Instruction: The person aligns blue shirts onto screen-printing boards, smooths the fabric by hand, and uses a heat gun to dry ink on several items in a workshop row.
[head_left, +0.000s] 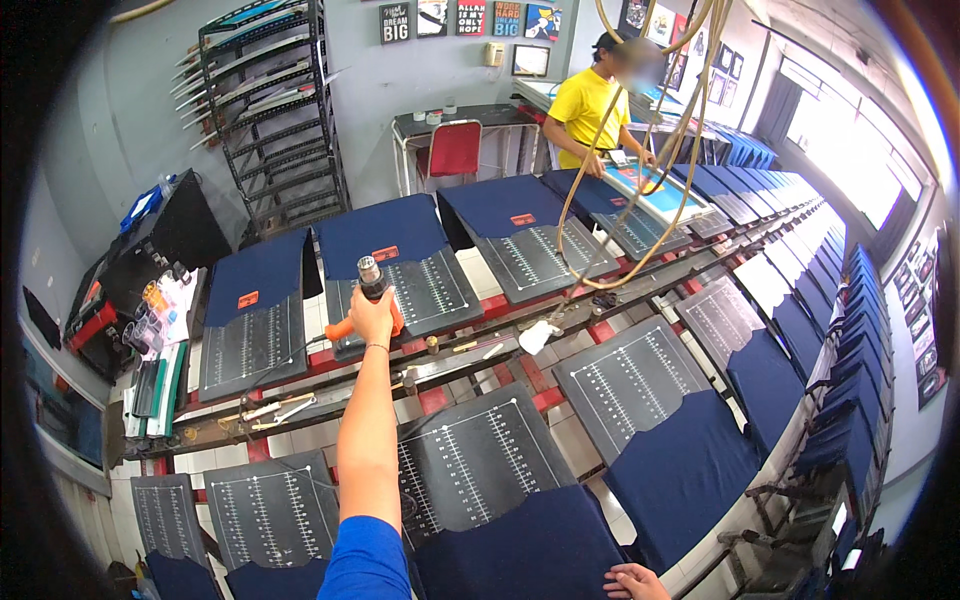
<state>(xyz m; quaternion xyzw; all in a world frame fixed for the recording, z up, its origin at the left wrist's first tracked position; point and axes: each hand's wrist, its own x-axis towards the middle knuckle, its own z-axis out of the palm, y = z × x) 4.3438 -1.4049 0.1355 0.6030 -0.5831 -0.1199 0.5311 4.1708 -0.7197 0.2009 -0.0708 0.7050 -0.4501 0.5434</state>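
My left hand [372, 318] is wrapped round an orange heat gun [397, 320] over the far row of boards. Its metal nozzle points away from me, toward a small orange print on a navy cloth [380, 222] that covers the upper part of a dark board [430, 295]. At the lower right edge, my right hand [637, 582] shows only in part, its fingers loosely extended beside another navy cloth [520, 545] on a near board. Nothing shows in those fingers.
A rail [460, 355] with loose tools runs between two rows of boards. Cables [690, 110] hang at the upper right. Across the boards, a person in yellow [585, 115] handles a printing screen [655, 195]. A rack [270, 120] and red chair [455, 148] stand behind.
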